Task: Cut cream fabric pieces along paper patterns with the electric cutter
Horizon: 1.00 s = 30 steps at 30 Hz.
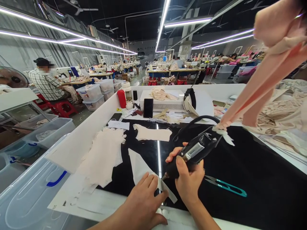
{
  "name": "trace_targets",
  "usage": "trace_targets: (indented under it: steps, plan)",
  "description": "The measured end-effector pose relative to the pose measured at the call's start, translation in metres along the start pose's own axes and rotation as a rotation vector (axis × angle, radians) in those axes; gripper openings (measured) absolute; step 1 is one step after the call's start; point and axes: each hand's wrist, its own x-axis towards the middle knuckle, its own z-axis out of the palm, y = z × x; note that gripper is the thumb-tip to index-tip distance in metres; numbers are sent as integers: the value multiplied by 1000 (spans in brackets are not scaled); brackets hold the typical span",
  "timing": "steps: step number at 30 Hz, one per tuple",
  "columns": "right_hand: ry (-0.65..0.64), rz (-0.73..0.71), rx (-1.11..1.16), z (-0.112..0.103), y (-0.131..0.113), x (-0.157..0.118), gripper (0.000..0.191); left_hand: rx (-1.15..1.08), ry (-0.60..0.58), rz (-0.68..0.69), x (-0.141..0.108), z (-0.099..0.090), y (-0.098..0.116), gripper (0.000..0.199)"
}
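Note:
A black handheld power tool (192, 155) with a thin metal tip is wrapped by the fingers of my right hand (189, 179). Its tip points down at a white fabric piece (139, 164) on the glossy black work surface (227, 163). My left hand (146, 199) lies on the lower part of that fabric, fingers spread, close to the tip. Right of my right hand lie teal thread snips (230, 187). A stack of pale fabric pieces (103, 156) rests to the left, and another cut piece (153, 133) lies farther back.
Peach fabric strips (263, 83) hang from the upper right to the tool's cable. A phone (148, 108) leans against a white box (165, 103) at the back. Clear bins (35, 191) stand at the left, where a person (46, 80) sits.

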Motion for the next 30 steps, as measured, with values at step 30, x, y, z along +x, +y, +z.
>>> trace_targets:
  steps: [30]
  plan:
    - [-14,11,10,4,-2,-14,36,12,108,-76,-13,-4,-3,68]
